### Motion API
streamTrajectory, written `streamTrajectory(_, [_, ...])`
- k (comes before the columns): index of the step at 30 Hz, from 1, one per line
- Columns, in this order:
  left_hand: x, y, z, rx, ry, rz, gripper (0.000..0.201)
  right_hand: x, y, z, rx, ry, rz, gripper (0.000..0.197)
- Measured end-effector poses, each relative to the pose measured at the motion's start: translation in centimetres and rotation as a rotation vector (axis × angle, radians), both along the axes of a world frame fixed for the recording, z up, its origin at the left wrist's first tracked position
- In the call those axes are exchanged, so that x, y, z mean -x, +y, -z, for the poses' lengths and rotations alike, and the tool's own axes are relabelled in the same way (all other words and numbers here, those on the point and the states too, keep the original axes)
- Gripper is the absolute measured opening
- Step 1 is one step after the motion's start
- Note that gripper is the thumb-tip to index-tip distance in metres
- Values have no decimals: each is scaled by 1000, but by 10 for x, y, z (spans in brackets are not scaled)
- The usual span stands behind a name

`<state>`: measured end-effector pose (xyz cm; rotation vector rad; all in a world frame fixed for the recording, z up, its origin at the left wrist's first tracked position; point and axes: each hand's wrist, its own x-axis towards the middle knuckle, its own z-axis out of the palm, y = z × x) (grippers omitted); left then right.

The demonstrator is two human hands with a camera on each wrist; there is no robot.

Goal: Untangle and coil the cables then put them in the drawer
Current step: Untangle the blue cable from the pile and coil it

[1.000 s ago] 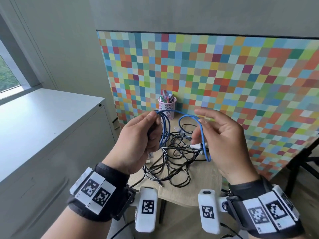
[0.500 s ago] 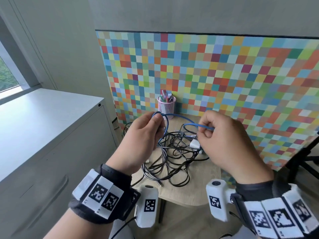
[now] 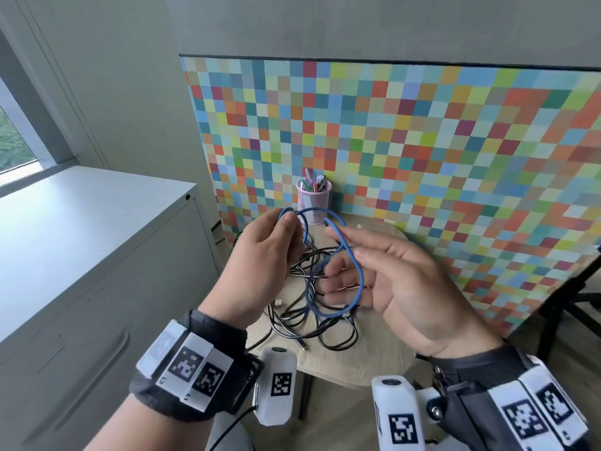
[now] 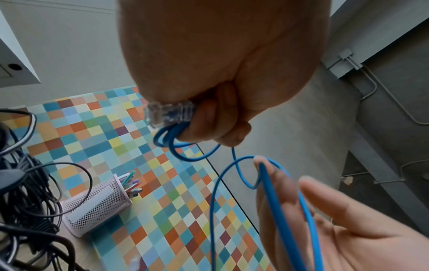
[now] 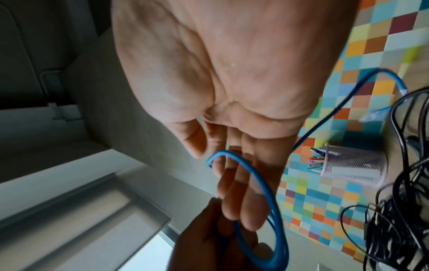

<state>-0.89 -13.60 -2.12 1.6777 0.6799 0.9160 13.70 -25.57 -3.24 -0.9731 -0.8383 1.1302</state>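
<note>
My left hand [image 3: 266,252] grips several loops of a blue network cable [image 3: 360,281] above the table, together with its clear plug [image 4: 169,114]. To its right my right hand [image 3: 406,288] is held palm up with straight fingers [image 5: 241,198]. A loose loop of the blue cable [image 5: 267,194] lies across and around those fingers, and the thumb is not closed on it. The cable's other plug [image 5: 373,114] hangs near the table. Below both hands a tangle of black cables [image 3: 312,330] lies on the small round wooden table [image 3: 367,362].
A pink mesh pen holder [image 3: 313,206] stands at the table's back edge, against a multicoloured checkered board [image 3: 422,157]. A white metal cabinet [image 3: 81,239] with a recessed front handle [image 3: 107,362] fills the left side. Dark stand legs [image 3: 572,304] are at the right.
My right hand, which pinched the blue cable half a second ago, has opened and now has a loop lying round its straight fingers. My left hand keeps its grip on the coil.
</note>
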Motion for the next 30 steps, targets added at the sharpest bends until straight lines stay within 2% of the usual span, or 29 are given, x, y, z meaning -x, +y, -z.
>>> streamTrajectory(2, [1, 1, 1, -47, 40, -7, 39, -1, 2, 0, -25, -60, 52, 23])
streamTrajectory(5, [2, 3, 2, -58, 58, -31, 40, -5, 4, 2, -114, -127, 244, 15])
streamTrajectory(8, [5, 12, 5, -14, 16, -102, 42, -13, 5, 3, -200, -54, 415, 24])
streamTrajectory(11, [12, 26, 6, 99, -135, -206, 43, -29, 7, 9, -189, 36, 559, 25])
streamTrajectory(14, [18, 38, 4, 220, -331, -342, 37, -41, 12, 24, -79, 132, 633, 21])
streamTrajectory(16, [21, 43, 3, 244, -429, -390, 37, -46, 16, 38, 54, 125, 705, 36])
streamTrajectory(18, [22, 45, 2, 252, -476, -396, 37, -53, 18, 55, 174, 11, 805, 59])
streamTrajectory(20, [24, 47, 1, 246, -471, -385, 37, -61, 12, 70, 304, -299, 868, 75])
streamTrajectory(21, [25, 46, 0, 229, -447, -368, 37, -66, 8, 77, 373, -515, 856, 75])
streamTrajectory(23, [27, 45, -1, 165, -353, -318, 37, -74, 2, 85, 438, -833, 790, 58])
streamTrajectory(24, [26, 43, 0, 127, -300, -292, 39, -76, 0, 86, 427, -893, 780, 51])
streamTrajectory(26, [22, 37, 3, 71, -220, -249, 43, -76, -1, 81, 313, -905, 835, 43])
streamTrajectory(28, [16, 31, 5, 40, -169, -198, 41, -69, 0, 64, 108, -893, 919, 33])
streamTrajectory(30, [9, 25, 8, -12, -101, -157, 38, -54, 3, 39, -132, -811, 913, 21])
